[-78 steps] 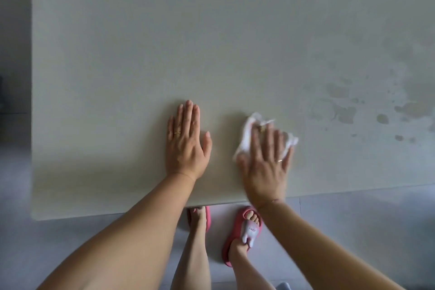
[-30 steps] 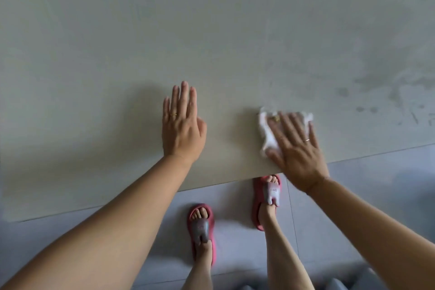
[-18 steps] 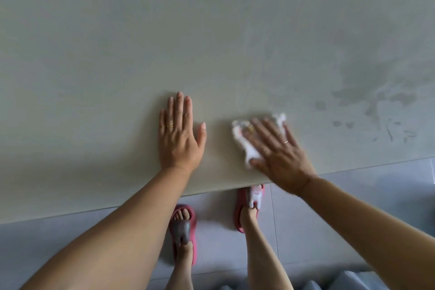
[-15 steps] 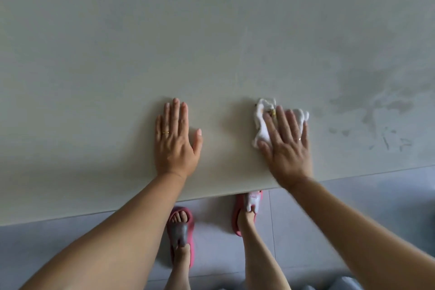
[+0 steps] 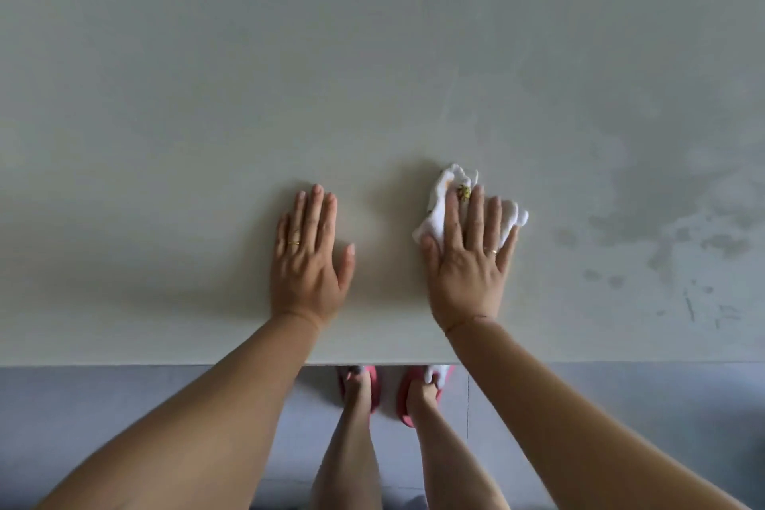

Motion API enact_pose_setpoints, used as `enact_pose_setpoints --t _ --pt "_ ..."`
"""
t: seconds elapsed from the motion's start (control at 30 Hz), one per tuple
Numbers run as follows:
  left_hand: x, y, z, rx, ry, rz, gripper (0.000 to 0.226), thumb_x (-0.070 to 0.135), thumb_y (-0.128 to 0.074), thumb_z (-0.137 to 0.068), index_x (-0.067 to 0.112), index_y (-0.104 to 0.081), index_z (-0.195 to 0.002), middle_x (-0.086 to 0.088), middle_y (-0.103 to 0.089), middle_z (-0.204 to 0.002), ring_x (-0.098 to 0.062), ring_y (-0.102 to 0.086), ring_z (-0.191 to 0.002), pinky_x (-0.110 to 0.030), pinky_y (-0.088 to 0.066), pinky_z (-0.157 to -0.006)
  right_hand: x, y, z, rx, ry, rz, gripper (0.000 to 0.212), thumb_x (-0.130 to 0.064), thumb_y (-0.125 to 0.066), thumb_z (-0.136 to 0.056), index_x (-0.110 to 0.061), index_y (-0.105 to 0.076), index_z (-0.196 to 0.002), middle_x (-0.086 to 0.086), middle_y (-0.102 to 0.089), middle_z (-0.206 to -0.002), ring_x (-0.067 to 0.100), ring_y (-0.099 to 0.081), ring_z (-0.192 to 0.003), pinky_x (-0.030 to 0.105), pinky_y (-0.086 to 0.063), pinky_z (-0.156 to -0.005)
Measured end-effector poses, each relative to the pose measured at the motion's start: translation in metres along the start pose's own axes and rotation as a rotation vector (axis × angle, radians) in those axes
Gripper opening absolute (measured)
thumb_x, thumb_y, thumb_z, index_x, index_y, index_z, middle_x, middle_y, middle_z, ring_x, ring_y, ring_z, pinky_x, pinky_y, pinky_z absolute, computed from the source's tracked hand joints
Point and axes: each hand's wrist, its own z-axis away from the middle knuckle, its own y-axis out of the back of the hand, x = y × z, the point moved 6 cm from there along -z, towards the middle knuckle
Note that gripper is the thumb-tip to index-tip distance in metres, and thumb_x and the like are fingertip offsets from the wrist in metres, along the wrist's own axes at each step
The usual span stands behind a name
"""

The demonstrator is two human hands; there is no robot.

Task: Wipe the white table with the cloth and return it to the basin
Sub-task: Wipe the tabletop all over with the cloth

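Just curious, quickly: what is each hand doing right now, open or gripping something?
Left hand: open, flat on the white table, holding nothing.
Right hand: open, straight fingers pressing the cloth onto the table.

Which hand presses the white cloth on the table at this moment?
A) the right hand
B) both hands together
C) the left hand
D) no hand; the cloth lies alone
A: the right hand lies flat on the cloth, while the left hand rests bare on the table.

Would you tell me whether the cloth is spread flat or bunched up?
Bunched: the cloth shows crumpled folds under the flat right hand.
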Motion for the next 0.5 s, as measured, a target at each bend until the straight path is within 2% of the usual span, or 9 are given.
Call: enact_pose_setpoints --t 0.03,0.17,0.2,0.23,0.33,0.37,0.4,0.43,0.5 --pt "0.0 0.0 0.0 -0.004 -0.001 -0.001 0.065 0.037 -0.036 -0.092 0.008 -0.027 -0.148 -0.011 -0.023 -0.156 -0.026 -0.018 -0.145 -0.043 -0.018 -0.117 -0.017 -0.005 0.011 -0.012 0.058 -0.01 0.063 -0.053 -0.025 -0.096 -0.027 -0.016 -0.152 0.002 -0.007 -0.16 0.024 0.0 -0.147 0.048 0.0 -0.118" --pt "0.0 0.001 -0.001 -0.022 -0.001 -0.003 0.065 0.036 -0.037 -0.09 0.007 -0.028 -0.148 -0.012 -0.024 -0.156 -0.026 -0.019 -0.145 -0.044 -0.018 -0.117 -0.034 -0.007 0.019 -0.094 0.595 0.086 0.06 -0.053 -0.032 -0.096 -0.025 -0.027 -0.149 0.002 -0.022 -0.157 0.026 -0.015 -0.146 0.051 -0.019 -0.116" --pt "0.0 0.001 -0.002 -0.029 0.005 -0.004 0.065 0.037 -0.035 -0.091 0.007 -0.028 -0.148 -0.012 -0.024 -0.156 -0.026 -0.018 -0.145 -0.043 -0.017 -0.117 -0.023 -0.003 0.006 -0.097 0.606 0.106 0.06 -0.054 -0.03 -0.096 -0.026 -0.027 -0.149 0.002 -0.021 -0.157 0.025 -0.015 -0.146 0.05 -0.018 -0.116" --pt "0.0 0.001 -0.002 -0.04 0.011 -0.006 0.065 0.039 -0.033 -0.092 0.007 -0.028 -0.148 -0.012 -0.024 -0.156 -0.025 -0.018 -0.145 -0.043 -0.017 -0.117 -0.009 0.003 -0.011 -0.082 0.53 0.113 0.061 -0.054 -0.027 -0.095 -0.027 -0.024 -0.15 0.001 -0.019 -0.158 0.024 -0.013 -0.146 0.049 -0.014 -0.117" --pt "0.0 -0.002 -0.002 -0.069 0.028 -0.017 0.065 0.041 -0.029 -0.093 0.008 -0.027 -0.149 -0.011 -0.022 -0.157 -0.023 -0.016 -0.145 -0.041 -0.014 -0.117 0.019 0.011 -0.047 -0.047 0.041 0.019 0.063 -0.055 -0.014 -0.094 -0.03 -0.009 -0.152 0.001 -0.004 -0.16 0.022 0.002 -0.148 0.045 0.006 -0.118" --pt "-0.001 -0.002 -0.001 -0.07 0.028 -0.018 0.065 0.041 -0.028 -0.093 0.009 -0.026 -0.149 -0.01 -0.021 -0.157 -0.023 -0.016 -0.145 -0.041 -0.013 -0.117 0.009 0.008 -0.045 -0.032 -0.052 0.009 0.063 -0.054 -0.012 -0.094 -0.03 -0.005 -0.152 0.001 -0.001 -0.161 0.023 0.005 -0.148 0.046 0.008 -0.118" --pt "-0.001 -0.003 -0.001 -0.07 0.026 -0.017 0.065 0.042 -0.028 -0.093 0.009 -0.026 -0.149 -0.01 -0.02 -0.157 -0.024 -0.015 -0.146 -0.04 -0.012 -0.117 -0.007 0.003 -0.037 -0.032 -0.055 0.017 0.063 -0.053 -0.013 -0.094 -0.029 -0.004 -0.152 0.001 0.002 -0.16 0.024 0.005 -0.148 0.047 0.008 -0.117" --pt "-0.002 -0.003 -0.001 -0.07 0.024 -0.015 0.065 0.042 -0.028 -0.093 0.009 -0.025 -0.149 -0.01 -0.02 -0.157 -0.024 -0.015 -0.146 -0.04 -0.012 -0.117 -0.028 -0.002 -0.027 -0.047 0.034 0.029 0.063 -0.053 -0.016 -0.095 -0.028 -0.004 -0.152 0.001 0.004 -0.16 0.025 0.005 -0.147 0.048 0.007 -0.118" --pt "-0.001 -0.004 -0.002 -0.069 0.022 -0.015 0.064 0.042 -0.026 -0.094 0.007 -0.027 -0.148 -0.011 -0.021 -0.156 -0.024 -0.017 -0.145 -0.04 -0.012 -0.117 -0.056 -0.011 -0.008 -0.093 0.353 0.071 0.061 -0.052 -0.021 -0.097 -0.027 -0.011 -0.152 -0.001 -0.002 -0.16 0.025 0.001 -0.148 0.05 -0.002 -0.118"
